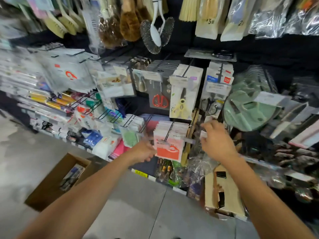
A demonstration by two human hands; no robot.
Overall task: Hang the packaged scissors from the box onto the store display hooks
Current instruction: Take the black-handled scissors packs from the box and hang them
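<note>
The pink pack (168, 149) hangs at the front of a stack on a black hook (168, 133), low in the display, and serves here as the landmark. Whether it holds scissors is too blurred to tell. The left hand (144, 153) is just left of the pack, fingers curled at its edge and seemingly pinching it, though blur hides the contact. The right hand (215, 140) is right of the pack, fingers bent around something small and pale near a clear label strip; I cannot tell what it grasps.

My judgement: a pack is being seated on the hook, or the stack squared up. The next move likely calls for letting go, then reaching down-left to the box (57, 181), which sits on the floor (138, 204) well below-left of the pack with more packs inside.

Above the pack hang red scissors (160, 100), with yellow scissors (180, 106) and black scissors (209, 105) to their right. Right of the pack sits a green round item (250, 109). Far above hang brushes (129, 23). The floor is grey and smooth, and packed goods line the aisle to the left.
</note>
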